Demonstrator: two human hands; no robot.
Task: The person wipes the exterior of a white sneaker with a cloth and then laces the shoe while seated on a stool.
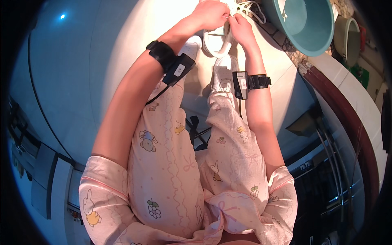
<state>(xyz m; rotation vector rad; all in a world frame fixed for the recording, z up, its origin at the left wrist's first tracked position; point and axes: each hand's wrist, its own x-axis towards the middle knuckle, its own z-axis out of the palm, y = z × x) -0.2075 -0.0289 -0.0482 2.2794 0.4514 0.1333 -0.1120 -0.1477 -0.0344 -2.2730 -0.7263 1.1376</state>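
At the top edge, my left hand [212, 16] and my right hand [242, 30] meet over a white shoe [218, 50]. Its rounded opening faces me. The fingertips of both hands pinch at a white shoelace [249, 8], whose loose loops trail off to the right. Glare and the fingers hide the exact grip and much of the shoe's front. Below it, my right foot wears another white lace-up shoe [225, 73]. My left foot, in a white dotted sock [192, 47], is partly behind my left forearm.
A teal basin [318, 36] stands right of my hands, beside a smaller beige bucket [352, 39]. A pebbled strip [298, 56] and a dark red curved edge [346, 119] run along the right. Black devices are strapped to my left wrist [171, 62] and right wrist [249, 83], with cables trailing.
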